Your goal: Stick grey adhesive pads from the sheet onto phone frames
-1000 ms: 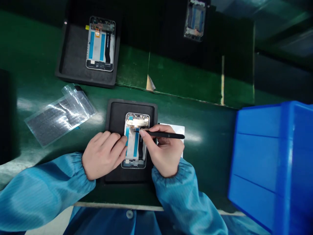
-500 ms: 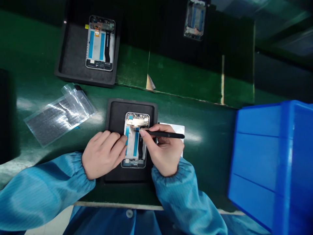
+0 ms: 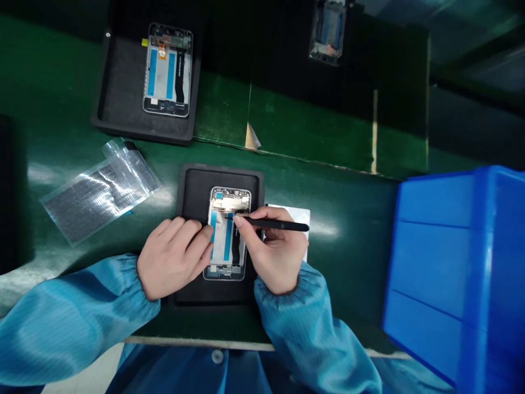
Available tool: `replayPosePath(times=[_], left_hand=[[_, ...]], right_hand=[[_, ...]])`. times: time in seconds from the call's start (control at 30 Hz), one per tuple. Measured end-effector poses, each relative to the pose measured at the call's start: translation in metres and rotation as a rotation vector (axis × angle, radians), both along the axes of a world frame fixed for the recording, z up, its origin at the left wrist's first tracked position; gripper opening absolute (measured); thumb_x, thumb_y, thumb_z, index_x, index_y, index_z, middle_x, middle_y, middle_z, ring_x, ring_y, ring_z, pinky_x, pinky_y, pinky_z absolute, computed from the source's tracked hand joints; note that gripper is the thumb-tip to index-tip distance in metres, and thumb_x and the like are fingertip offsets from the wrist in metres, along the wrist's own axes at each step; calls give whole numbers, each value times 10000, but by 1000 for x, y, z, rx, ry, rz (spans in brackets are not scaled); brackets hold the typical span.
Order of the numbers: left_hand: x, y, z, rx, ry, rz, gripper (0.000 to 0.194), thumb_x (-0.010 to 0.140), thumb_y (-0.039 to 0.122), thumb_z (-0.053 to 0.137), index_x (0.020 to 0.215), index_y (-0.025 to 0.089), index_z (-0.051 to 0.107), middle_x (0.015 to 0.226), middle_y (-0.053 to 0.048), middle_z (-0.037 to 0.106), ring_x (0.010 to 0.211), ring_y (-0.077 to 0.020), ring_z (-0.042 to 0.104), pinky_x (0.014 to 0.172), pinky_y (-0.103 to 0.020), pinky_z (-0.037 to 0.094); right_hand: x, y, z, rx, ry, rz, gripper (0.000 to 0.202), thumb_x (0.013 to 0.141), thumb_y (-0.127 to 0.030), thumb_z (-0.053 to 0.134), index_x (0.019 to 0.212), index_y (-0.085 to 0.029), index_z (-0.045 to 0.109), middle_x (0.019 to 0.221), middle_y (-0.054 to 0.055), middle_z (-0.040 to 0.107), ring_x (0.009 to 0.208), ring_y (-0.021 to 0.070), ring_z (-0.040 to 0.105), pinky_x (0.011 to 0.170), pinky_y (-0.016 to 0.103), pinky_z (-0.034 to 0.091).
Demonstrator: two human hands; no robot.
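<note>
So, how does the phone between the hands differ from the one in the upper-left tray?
The near phone has the left hand at its edge and a black tool over it; the far phone is untouched. A yellow tab sticks out from the far phone's side; none shows on the near phone. Both show blue strips.

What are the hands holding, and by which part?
Right hand: a slim black tool, near its tip. Left hand: at the edge of an opened phone, grip unclear.
</note>
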State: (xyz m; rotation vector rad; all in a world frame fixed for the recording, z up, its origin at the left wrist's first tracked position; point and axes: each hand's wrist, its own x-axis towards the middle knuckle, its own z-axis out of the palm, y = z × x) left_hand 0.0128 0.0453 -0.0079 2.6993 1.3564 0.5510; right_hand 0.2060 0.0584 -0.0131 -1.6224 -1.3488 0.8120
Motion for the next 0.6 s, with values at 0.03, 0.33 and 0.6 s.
replayPosePath(times=[0.03, 0.33, 0.6], left_hand=[[0, 0, 0, -2, 1, 0, 192, 903, 237, 629, 1023, 109, 704, 880, -94, 671, 741, -219, 546, 619, -365, 403], [1, 1, 1, -41, 37, 23, 300, 933, 282, 585, 1161, 110, 679, 963, -109, 659, 807, -240, 528, 651, -380, 390], [4, 2, 5, -120, 198, 35, 506, 969, 419, 522, 1402, 158, 556, 1031, -113, 611, 841, -260, 493, 675, -399, 361]], right_hand=[[0, 0, 0, 5, 2, 1, 165, 796, -221, 804, 862, -227, 653, 707, -40, 677, 551, 114, 637, 495, 233, 519], [1, -1, -3, 3, 2, 8, 171, 798, -223, 806, 875, -229, 654, 733, -32, 681, 572, 121, 639, 505, 245, 525], [1, -1, -3, 10, 23, 15, 172, 801, -227, 807, 882, -232, 655, 745, -34, 678, 583, 120, 640, 523, 244, 529]])
